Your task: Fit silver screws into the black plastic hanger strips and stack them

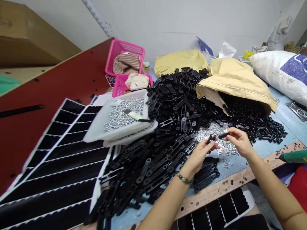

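My left hand [200,154], with a beaded bracelet at its wrist, pinches a small black plastic part [210,138]. Close to it, my right hand [238,140] grips another small black plastic piece [223,135] between thumb and fingertips. Their exact shapes are partly covered by my fingers. Beneath both hands lies a spread of small silver nuts and metal pins [216,131]. A big heap of black slotted plastic arms [177,95] rises beyond my left hand, and several more arms [206,177] lie just below it.
A translucent bin [96,131] of silver screws [124,108] stands left. Pink baskets [137,48] hold cloth behind it. An open yellow sack [237,76] spills small black parts [263,127]. A green-handled tool [295,156] juts in at right, above the wooden table edge [225,180].
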Demonstrator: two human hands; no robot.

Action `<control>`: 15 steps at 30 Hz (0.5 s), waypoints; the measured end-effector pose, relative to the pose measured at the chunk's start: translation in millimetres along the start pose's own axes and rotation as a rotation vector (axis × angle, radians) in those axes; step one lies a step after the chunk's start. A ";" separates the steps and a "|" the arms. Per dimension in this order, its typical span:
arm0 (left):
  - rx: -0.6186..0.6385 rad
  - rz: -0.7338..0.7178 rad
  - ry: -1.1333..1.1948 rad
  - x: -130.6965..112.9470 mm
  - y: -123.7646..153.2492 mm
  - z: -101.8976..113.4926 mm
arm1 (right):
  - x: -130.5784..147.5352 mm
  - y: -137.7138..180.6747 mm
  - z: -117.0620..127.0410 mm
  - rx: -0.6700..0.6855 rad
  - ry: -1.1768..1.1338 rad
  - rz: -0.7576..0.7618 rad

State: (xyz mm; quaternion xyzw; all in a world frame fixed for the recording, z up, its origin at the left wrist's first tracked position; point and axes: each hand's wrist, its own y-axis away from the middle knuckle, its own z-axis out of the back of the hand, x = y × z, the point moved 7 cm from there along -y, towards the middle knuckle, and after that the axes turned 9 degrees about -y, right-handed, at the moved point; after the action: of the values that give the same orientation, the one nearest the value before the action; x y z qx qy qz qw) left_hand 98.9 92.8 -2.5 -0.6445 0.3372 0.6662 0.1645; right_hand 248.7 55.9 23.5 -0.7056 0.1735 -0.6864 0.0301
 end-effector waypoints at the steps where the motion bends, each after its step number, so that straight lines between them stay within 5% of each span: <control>1: 0.014 -0.028 -0.021 -1.6 1.0 -1.6 | 3.6 2.8 -8.5 0.013 -0.061 -0.003; 8: 0.104 -0.064 -0.152 -3.8 14.6 -8.9 | 35.1 10.5 -24.3 0.059 0.215 0.075; 15: -0.166 -0.311 -0.802 -35.8 24.6 -0.5 | 49.0 15.8 -32.0 0.143 0.414 0.214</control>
State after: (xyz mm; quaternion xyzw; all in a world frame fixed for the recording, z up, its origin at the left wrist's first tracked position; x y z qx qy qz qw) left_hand 87.4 82.4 38.1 -0.3891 0.0908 0.8559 0.3285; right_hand 214.0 33.3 67.8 -0.5237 0.2007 -0.8197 0.1166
